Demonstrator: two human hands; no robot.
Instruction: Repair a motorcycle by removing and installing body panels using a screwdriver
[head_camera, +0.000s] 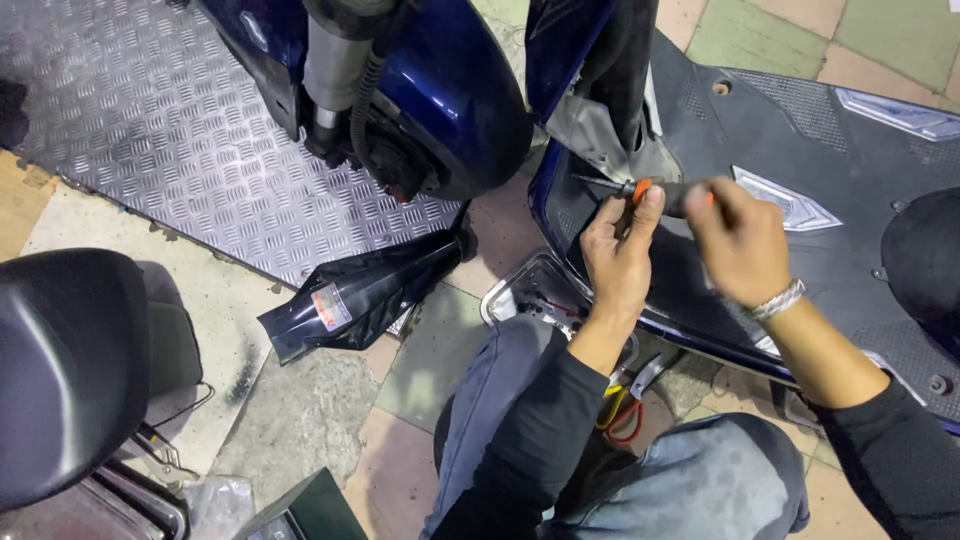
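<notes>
Just right of the frame's centre, both hands meet on a screwdriver (655, 190) with an orange-and-black handle. Its long axis runs nearly level across the picture, the thin metal shaft pointing left toward the grey inner panel (600, 140) of a dark blue scooter body (800, 130), the handle toward the right.

The right hand (738, 243) comes in from the lower right of the frame, forearm slanting up and left, a metal wristband (779, 299) on the wrist. Its fingers are closed round the black rear part of the handle, so this grip is clamped on the tool.

The left hand (618, 255) rises from the lower centre, wrist bent slightly, black sleeve behind it. Its thumb and fingertips pinch the orange collar where handle meets shaft, nearer the tip than the right hand; this grip is also closed on the tool, steadying the front end.

The tip lies just beside the grey panel; whether it touches a fastener cannot be told, since the shaft end is thin and dark against the shadow.

A loose black fairing piece (360, 295) lies on the floor at centre left, beside a checker-plate ramp (150, 120). Red-and-yellow handled pliers (620, 415) lie on the tiles between the person's knees.
</notes>
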